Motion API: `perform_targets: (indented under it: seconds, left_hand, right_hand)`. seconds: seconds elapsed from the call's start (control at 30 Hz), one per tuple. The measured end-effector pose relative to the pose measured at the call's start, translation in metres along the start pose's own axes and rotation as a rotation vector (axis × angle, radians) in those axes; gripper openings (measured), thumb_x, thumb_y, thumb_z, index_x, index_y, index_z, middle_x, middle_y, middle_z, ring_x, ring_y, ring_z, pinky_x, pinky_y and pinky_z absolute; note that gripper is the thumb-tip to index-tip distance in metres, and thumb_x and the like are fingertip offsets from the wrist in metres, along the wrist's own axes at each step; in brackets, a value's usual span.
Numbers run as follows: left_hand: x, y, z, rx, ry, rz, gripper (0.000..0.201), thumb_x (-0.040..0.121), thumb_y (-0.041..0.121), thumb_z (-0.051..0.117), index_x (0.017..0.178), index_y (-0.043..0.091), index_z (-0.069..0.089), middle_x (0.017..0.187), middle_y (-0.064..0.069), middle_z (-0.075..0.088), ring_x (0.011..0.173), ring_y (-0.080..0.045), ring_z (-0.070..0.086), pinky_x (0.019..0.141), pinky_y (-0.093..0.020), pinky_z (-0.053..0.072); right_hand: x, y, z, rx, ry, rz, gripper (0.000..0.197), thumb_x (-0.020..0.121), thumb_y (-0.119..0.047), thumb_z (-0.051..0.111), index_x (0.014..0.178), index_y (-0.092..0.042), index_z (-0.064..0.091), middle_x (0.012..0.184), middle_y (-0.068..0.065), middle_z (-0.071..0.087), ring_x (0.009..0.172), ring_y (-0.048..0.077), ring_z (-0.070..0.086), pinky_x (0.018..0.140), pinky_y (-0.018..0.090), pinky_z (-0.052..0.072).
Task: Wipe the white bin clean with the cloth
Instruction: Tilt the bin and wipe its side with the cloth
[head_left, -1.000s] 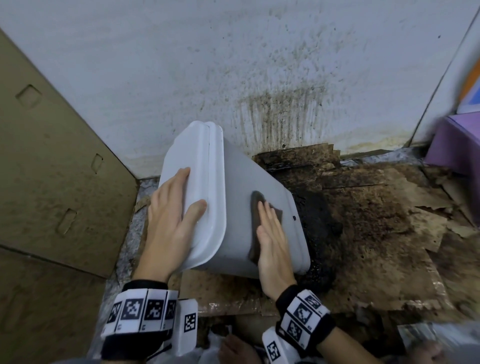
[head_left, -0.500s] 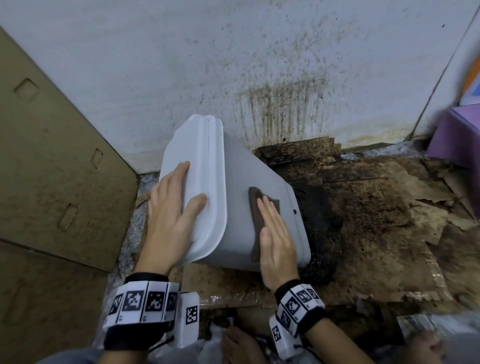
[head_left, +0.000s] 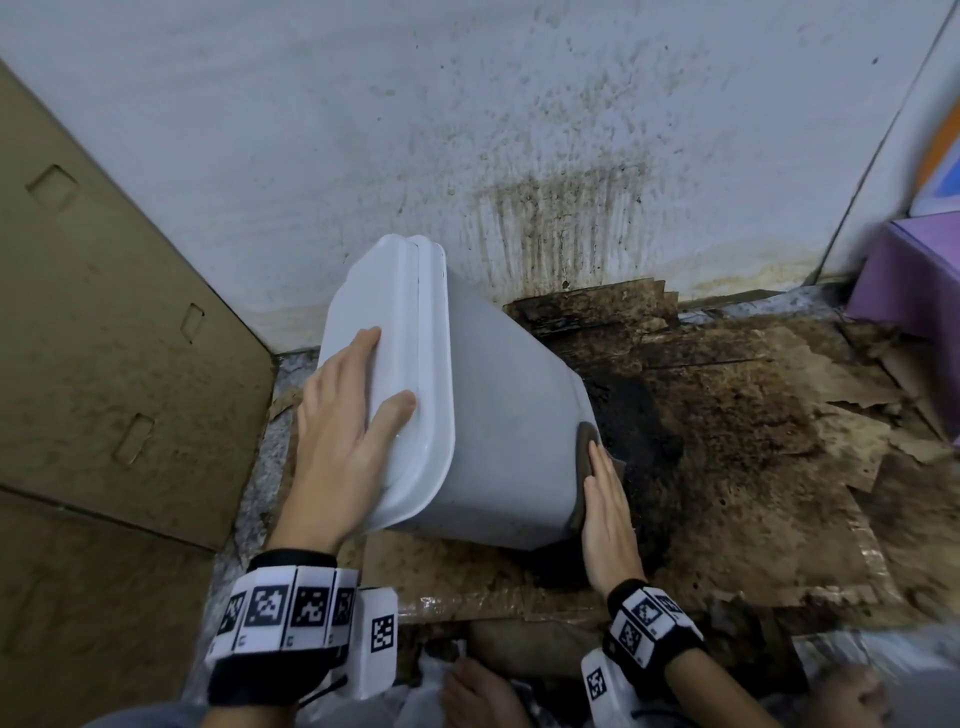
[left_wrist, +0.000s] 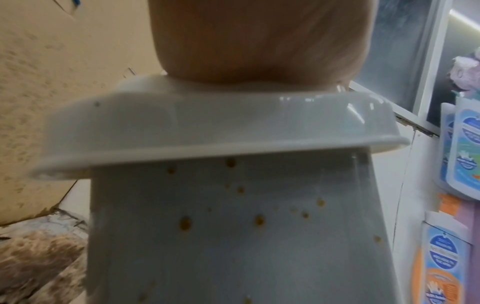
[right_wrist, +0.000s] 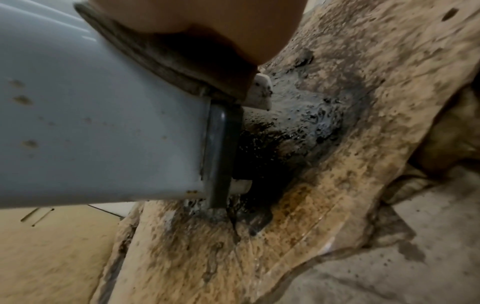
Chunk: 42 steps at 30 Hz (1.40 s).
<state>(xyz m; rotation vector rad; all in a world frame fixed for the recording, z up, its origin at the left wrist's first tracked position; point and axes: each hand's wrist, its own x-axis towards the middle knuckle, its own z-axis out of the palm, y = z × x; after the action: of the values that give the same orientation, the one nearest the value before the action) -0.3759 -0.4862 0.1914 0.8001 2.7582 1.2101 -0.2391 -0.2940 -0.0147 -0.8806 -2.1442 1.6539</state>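
Note:
The white bin (head_left: 498, 415) lies tipped toward the left, its lid (head_left: 384, 364) facing me and its base on the dirty floor. My left hand (head_left: 353, 415) rests flat on the lid with straight fingers. My right hand (head_left: 605, 499) presses a dark brown cloth (head_left: 587, 457) flat against the bin's bottom right edge. In the left wrist view the bin's side (left_wrist: 233, 236) carries several brown spots below the lid rim (left_wrist: 207, 131). In the right wrist view the cloth (right_wrist: 166, 59) sits under my palm, by the bin's dark base (right_wrist: 221, 152).
Soaked, stained cardboard (head_left: 753, 467) with a black wet patch (head_left: 639, 431) covers the floor right of the bin. A spattered white wall (head_left: 519, 156) stands behind. Brown cardboard panels (head_left: 104, 338) lean at the left. A purple box (head_left: 914, 275) sits at the far right.
My right hand has slid the cloth from the middle of the bin's side down to its bottom right edge. The left hand has stayed on the lid.

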Motion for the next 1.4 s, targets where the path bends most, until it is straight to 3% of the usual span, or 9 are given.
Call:
perform_targets:
  seconds: [0.13,0.27,0.33,0.5,0.8,0.9,1.1,1.23,1.4]
  left_hand:
    - [0.001,0.003,0.001,0.029,-0.012,0.014,0.076,0.088,0.064,0.033,0.159,0.037,0.024,0.158,0.019,0.03,0.141,0.003,0.017,0.121,-0.042,0.017]
    - [0.004,0.002,0.001,0.03,-0.018,0.006,0.077,0.087,0.064,0.033,0.159,0.038,0.024,0.158,0.018,0.03,0.135,0.01,0.014,0.118,-0.037,0.016]
    - [0.005,0.001,0.0,0.031,-0.018,0.004,0.078,0.086,0.064,0.033,0.159,0.038,0.024,0.158,0.017,0.03,0.134,0.01,0.014,0.117,-0.035,0.016]
    - [0.004,0.001,0.001,0.043,-0.031,0.006,0.078,0.087,0.065,0.031,0.16,0.038,0.021,0.159,0.018,0.027,0.134,0.01,0.013,0.12,-0.038,0.016]
    - [0.003,-0.005,-0.001,0.023,-0.036,-0.006,0.076,0.087,0.065,0.033,0.158,0.042,0.021,0.15,0.031,0.023,0.135,0.011,0.012,0.117,-0.035,0.016]
    - [0.003,-0.005,-0.001,0.012,-0.035,-0.006,0.074,0.088,0.064,0.035,0.158,0.044,0.021,0.148,0.034,0.023,0.137,0.012,0.011,0.117,-0.034,0.015]
    - [0.003,-0.006,0.0,0.021,-0.025,0.013,0.072,0.09,0.062,0.035,0.158,0.043,0.022,0.148,0.036,0.024,0.134,0.023,0.007,0.116,-0.031,0.014]
    - [0.003,-0.006,0.001,0.032,-0.016,0.016,0.073,0.089,0.062,0.034,0.158,0.041,0.023,0.151,0.032,0.025,0.136,0.019,0.011,0.116,-0.03,0.013]
    - [0.002,-0.004,0.002,0.032,-0.004,0.027,0.073,0.09,0.061,0.034,0.158,0.039,0.025,0.15,0.032,0.026,0.134,0.022,0.01,0.116,-0.03,0.014]
  right_hand:
    - [-0.001,-0.022,0.006,0.039,0.014,0.005,0.053,0.097,-0.042,0.02,0.15,-0.039,0.016,0.167,-0.009,0.014,0.148,-0.004,0.01,0.122,0.019,0.003]
    - [-0.007,-0.064,0.02,0.031,-0.036,-0.076,0.052,0.098,-0.043,0.016,0.15,-0.04,0.011,0.168,-0.011,0.012,0.151,-0.004,0.005,0.127,0.032,0.003]
    - [-0.013,-0.088,0.026,0.013,-0.057,-0.154,0.058,0.097,-0.05,0.011,0.154,-0.038,0.01,0.168,-0.014,0.009,0.151,-0.007,0.001,0.127,0.034,0.004]
    - [-0.026,-0.149,0.033,0.006,-0.195,-0.305,0.064,0.096,-0.052,0.003,0.158,-0.035,0.002,0.167,-0.02,-0.002,0.149,-0.011,-0.009,0.123,0.024,-0.005]
    - [0.06,-0.149,0.017,-0.18,-0.504,-0.401,0.056,0.11,-0.037,0.016,0.159,-0.028,-0.01,0.166,-0.014,-0.018,0.15,-0.004,-0.018,0.124,0.026,-0.007]
    - [0.086,-0.14,0.007,-0.23,-0.534,-0.344,0.057,0.111,-0.034,0.018,0.159,-0.024,-0.011,0.165,-0.012,-0.019,0.151,0.0,-0.016,0.122,0.021,-0.008]
    - [0.109,-0.093,-0.021,-0.301,-0.534,-0.052,0.058,0.111,-0.034,0.018,0.158,-0.017,-0.011,0.166,-0.004,-0.02,0.152,0.006,-0.016,0.119,0.02,-0.008]
    - [0.104,-0.086,-0.025,-0.33,-0.515,0.003,0.053,0.112,-0.024,0.014,0.158,-0.011,-0.008,0.167,0.001,-0.018,0.153,0.013,-0.018,0.124,0.035,-0.008]
    - [0.093,-0.088,-0.02,-0.302,-0.446,-0.005,0.054,0.112,-0.026,0.014,0.157,-0.014,-0.012,0.167,-0.002,-0.018,0.153,0.011,-0.016,0.119,0.022,-0.008]
